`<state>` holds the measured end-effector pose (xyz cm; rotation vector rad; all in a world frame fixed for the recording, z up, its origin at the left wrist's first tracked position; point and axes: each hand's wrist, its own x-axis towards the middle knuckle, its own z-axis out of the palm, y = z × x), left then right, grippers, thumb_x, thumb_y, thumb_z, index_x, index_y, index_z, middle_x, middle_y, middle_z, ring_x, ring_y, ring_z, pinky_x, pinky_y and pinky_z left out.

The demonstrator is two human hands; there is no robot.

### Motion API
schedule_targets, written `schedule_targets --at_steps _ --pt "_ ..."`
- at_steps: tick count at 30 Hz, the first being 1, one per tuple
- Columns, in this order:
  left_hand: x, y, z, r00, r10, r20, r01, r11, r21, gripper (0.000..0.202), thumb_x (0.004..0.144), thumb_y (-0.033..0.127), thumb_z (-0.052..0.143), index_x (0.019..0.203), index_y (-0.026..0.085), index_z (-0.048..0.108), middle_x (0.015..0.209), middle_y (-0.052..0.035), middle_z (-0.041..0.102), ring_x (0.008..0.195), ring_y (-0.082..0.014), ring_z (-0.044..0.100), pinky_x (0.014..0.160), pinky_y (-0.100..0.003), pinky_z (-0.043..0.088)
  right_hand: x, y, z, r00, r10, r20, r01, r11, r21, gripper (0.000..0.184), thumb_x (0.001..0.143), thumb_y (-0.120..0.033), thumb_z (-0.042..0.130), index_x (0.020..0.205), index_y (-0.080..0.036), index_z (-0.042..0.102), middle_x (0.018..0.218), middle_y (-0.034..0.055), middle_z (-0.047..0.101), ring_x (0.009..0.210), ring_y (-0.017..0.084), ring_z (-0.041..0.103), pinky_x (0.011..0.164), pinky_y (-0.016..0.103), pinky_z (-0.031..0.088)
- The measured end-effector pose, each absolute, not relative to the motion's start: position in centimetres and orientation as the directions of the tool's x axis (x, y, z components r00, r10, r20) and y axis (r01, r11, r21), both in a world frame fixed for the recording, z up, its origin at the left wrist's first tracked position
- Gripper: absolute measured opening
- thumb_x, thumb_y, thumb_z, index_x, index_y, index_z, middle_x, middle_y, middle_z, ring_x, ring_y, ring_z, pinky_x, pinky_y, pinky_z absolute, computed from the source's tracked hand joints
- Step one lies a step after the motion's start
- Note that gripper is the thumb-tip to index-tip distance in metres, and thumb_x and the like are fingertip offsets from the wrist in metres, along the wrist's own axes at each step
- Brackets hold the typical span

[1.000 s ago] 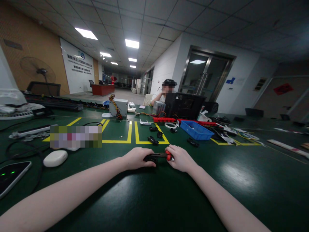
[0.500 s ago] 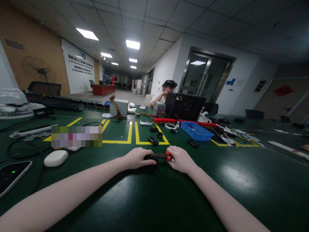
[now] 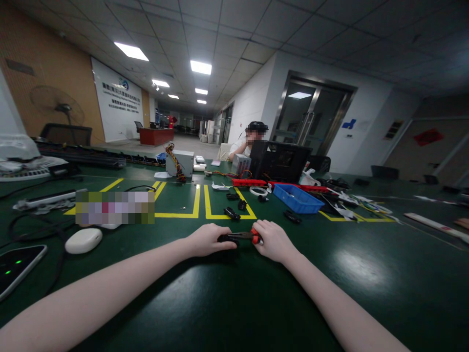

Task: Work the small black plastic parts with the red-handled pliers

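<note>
Your left hand [image 3: 208, 240] pinches a small black part [image 3: 224, 238] over the green table [image 3: 234, 303]; your right hand [image 3: 273, 239] is closed around red-handled pliers [image 3: 255, 236] whose tips reach left to it, though whether they grip it is unclear. Farther off lie loose black pieces [image 3: 232, 213] and, rightward, a blue tray [image 3: 306, 208]

An office: white rectangular dark-lettered wall sign [image 3: 117, 103] and distant red boxy, seemingly wooden desk [image 3: 156, 137], around ten o'clock.
</note>
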<state>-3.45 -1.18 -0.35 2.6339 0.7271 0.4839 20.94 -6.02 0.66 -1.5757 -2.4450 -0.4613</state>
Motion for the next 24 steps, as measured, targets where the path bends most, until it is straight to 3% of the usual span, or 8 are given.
schedule_targets --at_steps 24 --pt "-3.55 -1.05 -0.44 0.817 0.529 0.23 0.394 -0.803 0.447 0.04 0.092 0.053 0.046 0.093 0.017 0.063 0.079 -0.0029 0.064 0.067 -0.016 0.057 0.058 -0.023 0.035 20.86 -5.99 0.64 -0.414 0.845 0.34 0.909 0.367 0.196 0.016 0.072 -0.018 0.057 0.087 -0.019 0.055 0.094 0.0058 0.062 0.083 0.019 0.052 0.072 0.03 0.034"
